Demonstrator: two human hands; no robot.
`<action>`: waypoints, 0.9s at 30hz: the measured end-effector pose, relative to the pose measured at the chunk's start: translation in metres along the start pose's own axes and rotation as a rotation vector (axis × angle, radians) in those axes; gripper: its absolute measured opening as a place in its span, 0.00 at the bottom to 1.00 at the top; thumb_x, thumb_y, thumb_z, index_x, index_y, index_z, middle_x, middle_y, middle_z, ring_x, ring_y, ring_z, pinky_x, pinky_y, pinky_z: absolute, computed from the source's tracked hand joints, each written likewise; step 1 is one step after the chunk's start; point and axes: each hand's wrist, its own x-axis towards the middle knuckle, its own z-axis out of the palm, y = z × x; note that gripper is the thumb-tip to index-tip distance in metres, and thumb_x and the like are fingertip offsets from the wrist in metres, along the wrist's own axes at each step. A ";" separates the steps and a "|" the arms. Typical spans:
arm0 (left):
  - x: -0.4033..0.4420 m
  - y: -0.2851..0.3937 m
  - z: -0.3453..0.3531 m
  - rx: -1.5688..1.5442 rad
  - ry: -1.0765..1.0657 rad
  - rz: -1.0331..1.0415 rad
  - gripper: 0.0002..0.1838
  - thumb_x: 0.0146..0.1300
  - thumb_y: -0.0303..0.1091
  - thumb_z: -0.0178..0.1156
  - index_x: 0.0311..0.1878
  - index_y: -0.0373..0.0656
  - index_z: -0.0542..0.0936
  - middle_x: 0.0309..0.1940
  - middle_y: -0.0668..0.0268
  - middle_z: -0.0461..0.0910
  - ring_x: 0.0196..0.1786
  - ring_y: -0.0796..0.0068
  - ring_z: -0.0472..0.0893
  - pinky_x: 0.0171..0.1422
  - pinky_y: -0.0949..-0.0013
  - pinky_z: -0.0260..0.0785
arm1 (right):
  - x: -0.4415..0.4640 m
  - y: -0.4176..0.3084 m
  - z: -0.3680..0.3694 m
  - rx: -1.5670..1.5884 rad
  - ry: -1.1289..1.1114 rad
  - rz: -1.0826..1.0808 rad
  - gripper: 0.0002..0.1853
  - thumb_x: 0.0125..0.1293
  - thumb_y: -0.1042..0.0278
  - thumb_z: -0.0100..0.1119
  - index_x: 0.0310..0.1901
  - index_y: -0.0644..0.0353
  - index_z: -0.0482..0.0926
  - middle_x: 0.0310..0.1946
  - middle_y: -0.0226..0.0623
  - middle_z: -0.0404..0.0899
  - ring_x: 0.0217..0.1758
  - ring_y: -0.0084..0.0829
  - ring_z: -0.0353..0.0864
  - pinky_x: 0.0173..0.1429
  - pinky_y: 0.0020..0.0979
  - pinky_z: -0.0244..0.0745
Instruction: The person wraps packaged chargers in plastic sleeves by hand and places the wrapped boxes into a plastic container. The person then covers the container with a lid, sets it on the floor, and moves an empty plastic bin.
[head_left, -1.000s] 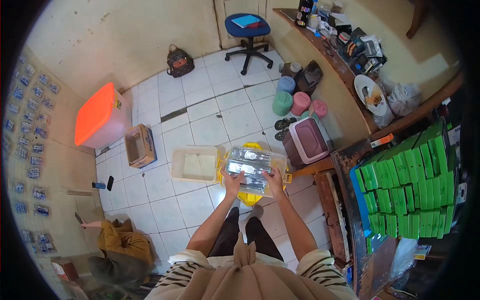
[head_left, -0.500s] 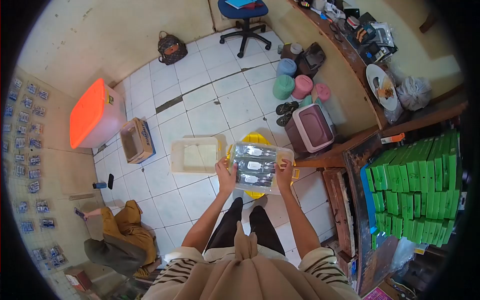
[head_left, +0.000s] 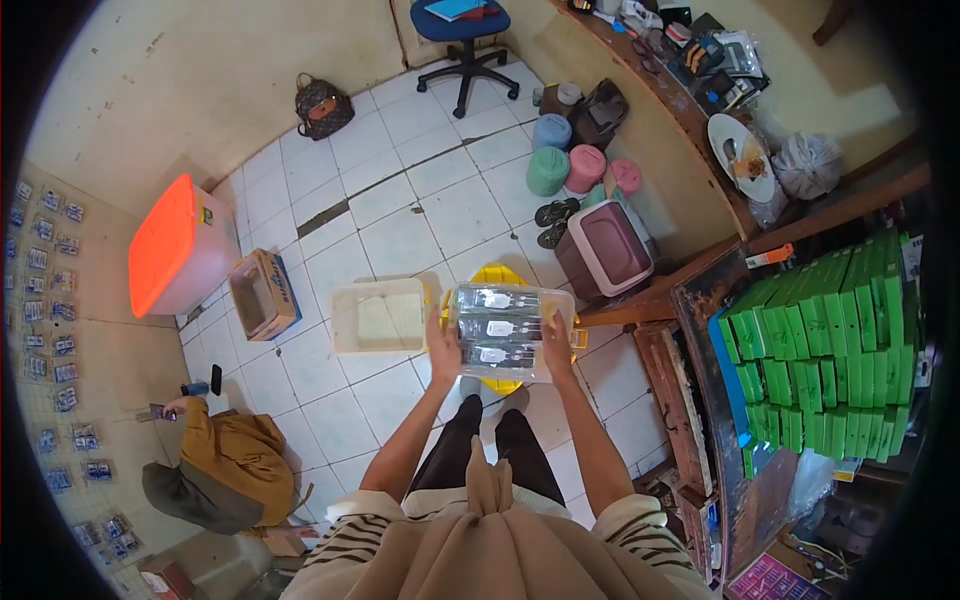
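Between my two hands is a clear plastic container [head_left: 520, 374], held level in front of my legs. Inside it lie several dark packets with white labels [head_left: 497, 328]; their exact kind is too small to tell. My left hand [head_left: 441, 345] grips the left side, fingers wrapped against the wall. On the opposite side my right hand [head_left: 556, 348] grips the edge, thumb on top. Partly hidden below the container is a round yellow object [head_left: 495, 272] on the floor. Just left of my left hand sits a pale rectangular tub [head_left: 380, 347].
A cardboard box [head_left: 262, 295] and an orange-lidded bin [head_left: 160, 250] stand to the left. Another person [head_left: 235, 465] crouches at lower left with a phone. At right are a mauve bin [head_left: 610, 250], sandals [head_left: 555, 222], and a shelf with green boxes [head_left: 820, 340].
The whole view has shifted slightly. The container stays in both my hands, and my right fingers now sit lower along its edge. At lower left, the other person has moved a little forward.
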 end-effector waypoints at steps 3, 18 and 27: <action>0.012 -0.001 -0.032 0.054 0.105 -0.013 0.24 0.65 0.32 0.44 0.63 0.32 0.56 0.60 0.49 0.60 0.64 0.54 0.59 0.68 0.62 0.48 | 0.006 0.005 -0.035 0.068 0.144 -0.041 0.29 0.65 0.56 0.45 0.62 0.64 0.56 0.59 0.53 0.62 0.62 0.46 0.62 0.65 0.37 0.56; 0.019 -0.054 -0.016 0.041 -0.102 -0.125 0.16 0.65 0.36 0.48 0.54 0.44 0.65 0.37 0.58 0.75 0.37 0.70 0.76 0.38 0.67 0.70 | 0.001 0.028 -0.037 -0.309 0.188 0.001 0.29 0.48 0.70 0.63 0.54 0.55 0.65 0.44 0.47 0.66 0.49 0.47 0.69 0.55 0.41 0.65; 0.015 -0.044 -0.011 0.043 -0.043 -0.094 0.08 0.64 0.31 0.47 0.45 0.42 0.67 0.37 0.54 0.75 0.42 0.53 0.76 0.46 0.61 0.67 | -0.008 0.025 -0.034 -0.384 0.244 -0.009 0.25 0.45 0.73 0.62 0.49 0.51 0.71 0.41 0.45 0.67 0.46 0.45 0.70 0.50 0.40 0.69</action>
